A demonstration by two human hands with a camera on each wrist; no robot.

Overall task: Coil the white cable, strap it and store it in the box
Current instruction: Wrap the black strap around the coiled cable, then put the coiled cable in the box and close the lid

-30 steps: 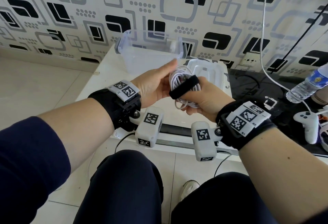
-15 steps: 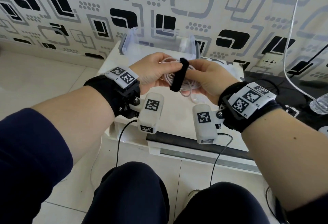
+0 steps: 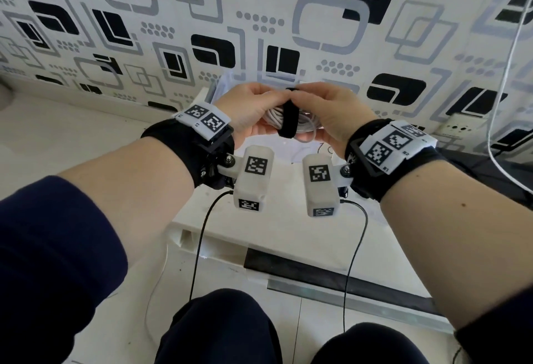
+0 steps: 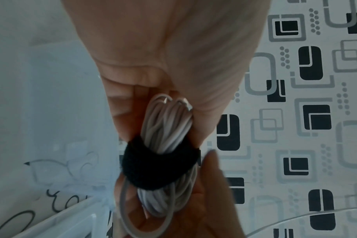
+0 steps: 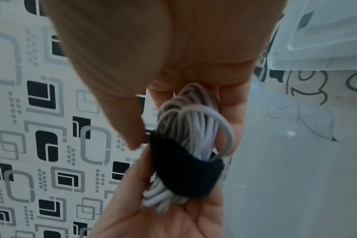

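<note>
The white cable point(image 3: 306, 124) is wound into a tight coil and held up between both hands, in front of the clear plastic box point(image 3: 220, 88). A black strap point(image 3: 288, 122) wraps around the coil's middle. My left hand point(image 3: 266, 99) grips the coil's left end, its fingers curled over the top. My right hand point(image 3: 313, 96) grips the right end, thumb near the strap's top. In the left wrist view the strap point(image 4: 160, 164) circles the cable point(image 4: 167, 124). The right wrist view shows the strap point(image 5: 185, 172), the cable point(image 5: 190, 128) and the box point(image 5: 326, 40).
A low white table point(image 3: 277, 228) lies under the hands, with a black strip point(image 3: 331, 274) along its front. Along the right side a thin white wire point(image 3: 503, 89) hangs past a wall socket point(image 3: 458, 128). My knees point(image 3: 219, 332) are close to the table's edge.
Both hands have lifted the coil higher and farther, in front of the box. The left hand, straight-fingered a second ago, now grips the coil. The strap stands upright around the middle.
</note>
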